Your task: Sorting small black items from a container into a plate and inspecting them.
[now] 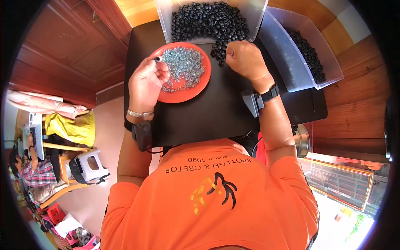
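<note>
My left hand [146, 81] is raised over the left rim of an orange-red plate [178, 98]. Its thumb and fingertips pinch a small black round piece [157, 59], with a pale spot at its end. Many tiny silvery metal parts [183, 64] lie heaped on the plate; their exact kind is too small to tell. My right hand [246, 60] is curled closed beside a small spill of black ring-like pieces [219, 52]. Its fingertips are turned under, so anything within them is hidden. Both wrists carry a strapped dark device.
A translucent bin [166, 21] of black pieces stands at the table's far edge, its contents spilling onto the black tabletop [196, 121]. A second clear bin [283, 62] with black pieces sits at the right. Far left, another person [39, 171] sits near a grey plastic stool [89, 166].
</note>
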